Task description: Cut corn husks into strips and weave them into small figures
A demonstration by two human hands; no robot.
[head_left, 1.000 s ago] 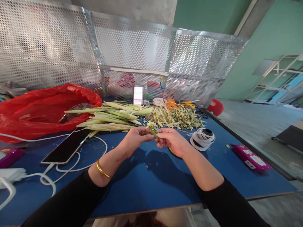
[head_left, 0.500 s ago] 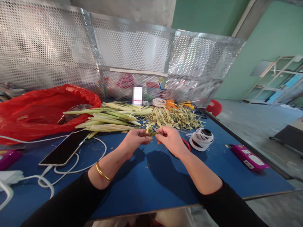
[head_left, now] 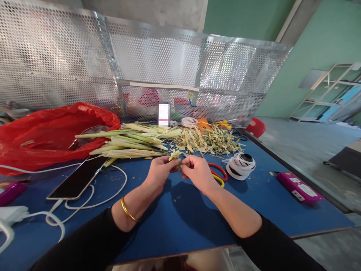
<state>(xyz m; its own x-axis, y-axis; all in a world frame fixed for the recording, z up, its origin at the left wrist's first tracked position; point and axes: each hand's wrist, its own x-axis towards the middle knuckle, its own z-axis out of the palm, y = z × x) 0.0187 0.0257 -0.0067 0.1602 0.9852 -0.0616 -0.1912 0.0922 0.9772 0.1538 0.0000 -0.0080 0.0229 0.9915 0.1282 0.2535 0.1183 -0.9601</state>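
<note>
Between my hands is a small pale-yellow and green husk piece [head_left: 175, 154], shaped like a little flower. My left hand [head_left: 158, 172] pinches it between thumb and fingers. The fingertips of my right hand [head_left: 197, 172] are closed at its lower end; whether they grip the stem or a thread is too small to tell. Scissors [head_left: 222, 174] with red and yellow handles lie beside my right hand, partly hidden by it. Long corn husks [head_left: 135, 141] are heaped behind my left hand, and a pile of small dried husk pieces [head_left: 208, 141] lies behind my right.
A spool of white thread [head_left: 240, 166] stands right of the scissors. On the left are a red plastic bag [head_left: 56, 128], a tablet [head_left: 76, 180] and a white cable [head_left: 113, 195]. A magenta box [head_left: 299, 187] lies at the right. Perforated metal panels [head_left: 158, 56] stand behind the blue table [head_left: 175, 233].
Both hands have come slightly lower and the husk piece has turned more upright. My right hand has moved left, uncovering more of the scissors' handles.
</note>
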